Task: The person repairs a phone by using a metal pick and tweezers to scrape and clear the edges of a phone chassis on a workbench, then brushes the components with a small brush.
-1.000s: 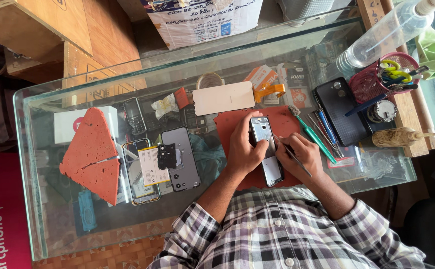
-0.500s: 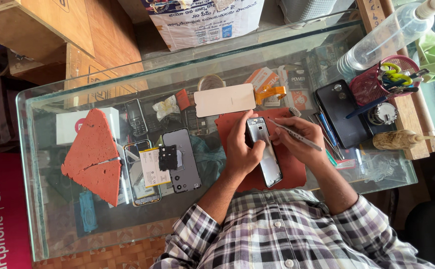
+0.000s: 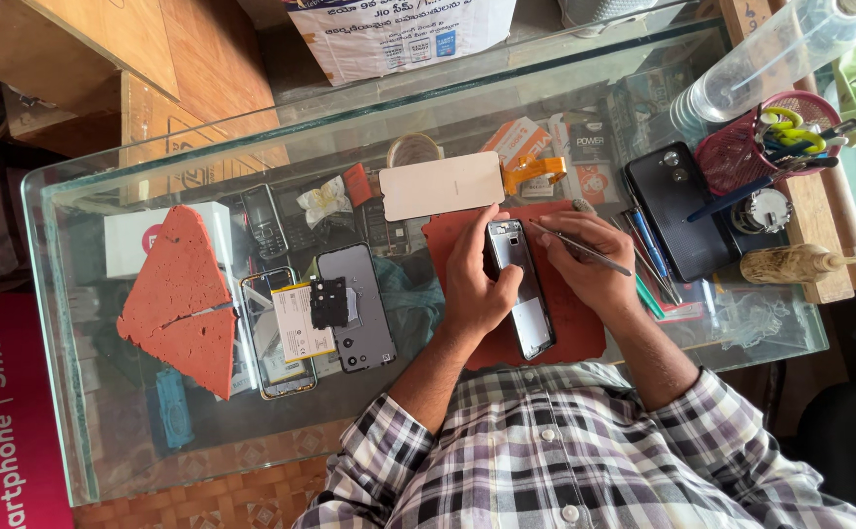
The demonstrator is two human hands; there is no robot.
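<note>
Glossy glass countertop [image 3: 85, 411], a matt red rubbery mat [image 3: 585, 333], a smooth metallic-grey phone frame [image 3: 524, 294], a thin metal tool [image 3: 585, 249], and a wooden-handled brush [image 3: 790, 264].

Two hands over the bench: the left hand [image 3: 475, 284] and the right hand [image 3: 585, 264]; one grey phone [image 3: 520, 289] under them; one tweezers [image 3: 580, 247]; one red mat [image 3: 570, 323]; two opened phones at the left, one showing its battery [image 3: 296, 328], one grey [image 3: 355, 309]; one black phone [image 3: 681, 211]; one beige back cover [image 3: 442, 185]; two orange triangles [image 3: 181, 299]; one pink basket [image 3: 741, 157]; one clear bottle [image 3: 771, 54]; one wooden handle [image 3: 790, 263]; one glass bench [image 3: 85, 411].
</note>
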